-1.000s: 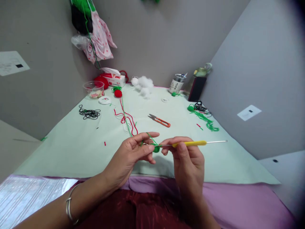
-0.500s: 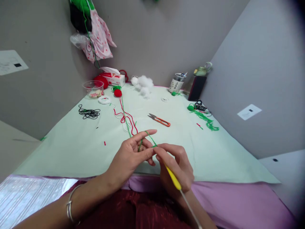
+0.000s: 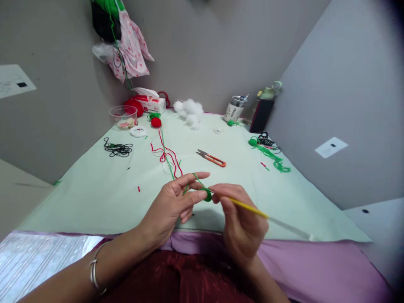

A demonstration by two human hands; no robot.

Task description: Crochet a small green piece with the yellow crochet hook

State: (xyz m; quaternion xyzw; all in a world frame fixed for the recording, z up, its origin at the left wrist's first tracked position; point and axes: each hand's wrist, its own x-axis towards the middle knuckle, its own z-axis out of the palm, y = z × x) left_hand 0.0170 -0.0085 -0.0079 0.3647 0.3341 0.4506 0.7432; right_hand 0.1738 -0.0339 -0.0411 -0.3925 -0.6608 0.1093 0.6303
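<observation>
Between thumb and fingers, my left hand [image 3: 176,198] pinches a small green crochet piece [image 3: 207,194]. Green yarn [image 3: 198,180] loops over its outstretched index finger and runs back across the table. My right hand [image 3: 244,223] grips a crochet hook [image 3: 249,207] with a yellow handle, its rear end pointing to the lower right. The hook's tip meets the green piece near my left fingertips; the exact stitch is too small to make out. Beyond my hands lie orange thread snips [image 3: 211,158].
Red yarn [image 3: 172,155] and a small red ball [image 3: 155,122] lie ahead, black cord [image 3: 118,148] to the left. White stuffing [image 3: 191,112], a tissue box [image 3: 154,104], a plastic tub [image 3: 123,118], a pen tin [image 3: 235,109] and a phone [image 3: 262,115] stand behind. Green strands [image 3: 274,158] lie right.
My right hand has shifted right and the hook has swung from steeply downward to a flatter angle. The green piece now shows more clearly between my hands. My left hand has barely moved.
</observation>
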